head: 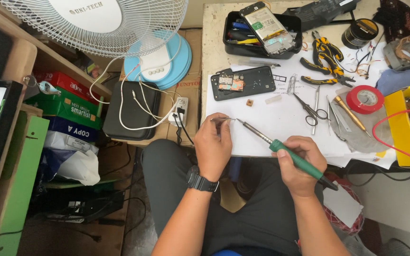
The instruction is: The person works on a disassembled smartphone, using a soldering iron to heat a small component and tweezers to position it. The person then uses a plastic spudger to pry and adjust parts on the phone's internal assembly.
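A green-handled soldering iron [288, 150] is gripped in the right hand [300, 163], its tip touching a thin metal piece [223, 119] pinched in the left hand [213, 144]. The opened black phone [243, 83], at 12 o'clock on the table [281, 118], lies untouched, not yet reassembled.

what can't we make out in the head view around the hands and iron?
- What the left hand pinches: only a thin metal end shows; fingers hide the rest.
- Whether the soldering iron tip touches that piece: too small.
- Iron's grip: covered by the right hand.
- Opened phone board parts: too small.
- Yellow box: cut by right edge.
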